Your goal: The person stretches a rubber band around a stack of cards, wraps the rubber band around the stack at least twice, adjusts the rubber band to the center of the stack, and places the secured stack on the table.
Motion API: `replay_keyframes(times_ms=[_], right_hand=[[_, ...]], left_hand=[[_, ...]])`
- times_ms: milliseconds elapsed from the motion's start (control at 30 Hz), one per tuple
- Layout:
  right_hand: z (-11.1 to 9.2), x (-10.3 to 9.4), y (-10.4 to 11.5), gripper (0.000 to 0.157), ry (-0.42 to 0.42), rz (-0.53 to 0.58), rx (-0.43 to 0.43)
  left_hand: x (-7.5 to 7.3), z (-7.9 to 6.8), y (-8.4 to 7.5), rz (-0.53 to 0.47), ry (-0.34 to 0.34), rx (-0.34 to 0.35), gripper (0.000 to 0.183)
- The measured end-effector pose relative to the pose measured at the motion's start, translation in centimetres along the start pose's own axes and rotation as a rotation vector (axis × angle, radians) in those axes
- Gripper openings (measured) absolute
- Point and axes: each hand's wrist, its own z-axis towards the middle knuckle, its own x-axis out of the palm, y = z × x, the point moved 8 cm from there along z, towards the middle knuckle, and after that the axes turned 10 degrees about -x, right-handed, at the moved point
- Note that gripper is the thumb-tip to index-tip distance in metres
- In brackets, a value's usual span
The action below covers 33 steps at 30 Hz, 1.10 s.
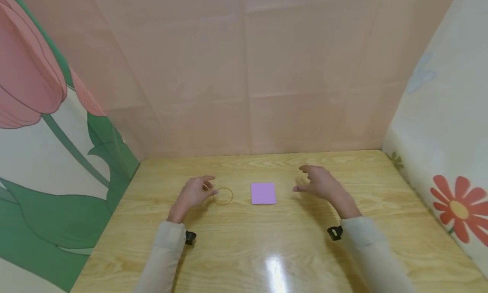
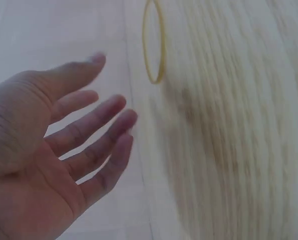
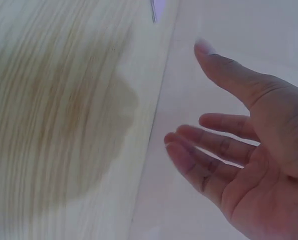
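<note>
A thin yellow rubber band [image 1: 231,195] lies in a loop on the wooden table, left of a purple square pad [image 1: 263,193]. Over the table, my left hand [image 1: 195,191] is beside the band, its thumb tip overlapping the band's left edge in the head view. In the left wrist view the fingers are spread loosely and hold nothing, with the band [image 2: 163,55] beyond them. To the right of the pad, my right hand [image 1: 321,183] hovers with thumb and fingers apart, nothing between them. Only a corner of the pad [image 3: 159,9] shows in the right wrist view.
The light wooden table [image 1: 228,250] ends at a pinkish sheet [image 1: 244,73] behind. A tulip-printed panel [image 1: 68,166] borders it on the left, a flower-printed one [image 1: 431,145] on the right. Each sleeved wrist carries a small black device.
</note>
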Motion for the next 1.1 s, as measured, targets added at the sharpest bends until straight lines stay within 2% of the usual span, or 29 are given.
replay_keyframes(times_ms=[133,367,500,833,1100], right_hand=[[0.8,0.7,1.4,0.074,-0.007,0.024,-0.033],[2.4,2.8,3.1,0.063,0.031,0.027,-0.101],[2.8,3.9,3.5,0.062,0.043,0.023,-0.116],[3.0,6.0,4.2,0.063,0.059,0.018,-0.121],[3.5,6.7,4.7,0.073,0.056,-0.011,-0.151]], left_hand=[[0.4,0.4,-0.3,-0.007,0.015,0.011,0.040],[1.2,0.8,-0.6,-0.040,0.034,0.005,0.012],[1.4,0.9,-0.7,-0.056,0.026,-0.006,0.006],[1.6,1.2,-1.1,-0.096,0.011,0.014,0.026],[2.4,1.8,-1.1,-0.078,-0.003,0.006,0.042]])
